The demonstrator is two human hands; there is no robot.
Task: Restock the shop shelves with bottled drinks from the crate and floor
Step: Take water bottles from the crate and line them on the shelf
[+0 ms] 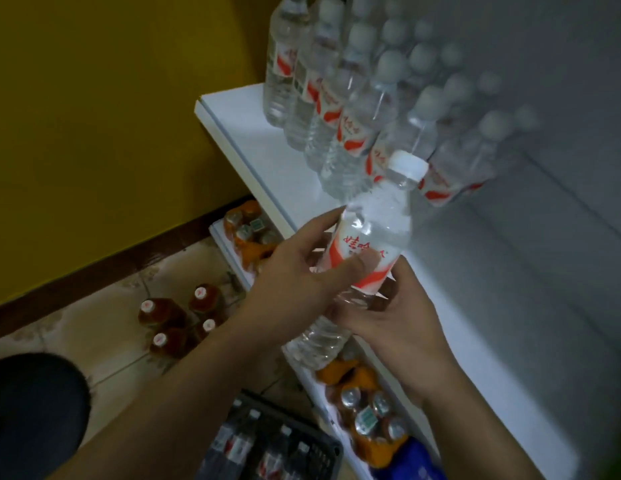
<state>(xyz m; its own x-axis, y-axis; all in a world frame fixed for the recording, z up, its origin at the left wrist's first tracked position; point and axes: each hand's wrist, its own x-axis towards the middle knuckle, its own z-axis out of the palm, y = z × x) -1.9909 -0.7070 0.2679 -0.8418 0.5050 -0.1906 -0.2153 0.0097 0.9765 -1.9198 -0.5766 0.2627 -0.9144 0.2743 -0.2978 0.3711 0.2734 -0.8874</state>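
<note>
Mustard-yellow wall [94, 116] and patterned floor tiles back a white shop shelf [492, 271] that lies just beyond both hands. The left hand [302, 275] wraps fingers and thumb round the red-and-white label of a clear plastic water bottle with a white cap [378, 226], held tilted over the shelf's front edge. The right hand [395, 323] grips its lower body from beneath. Past the hands, matching water bottles [337, 109] stand in rows on the shelf. Below the left forearm are brown drink bottles [177, 317] on the floor and a black plastic crate [281, 441].
</note>
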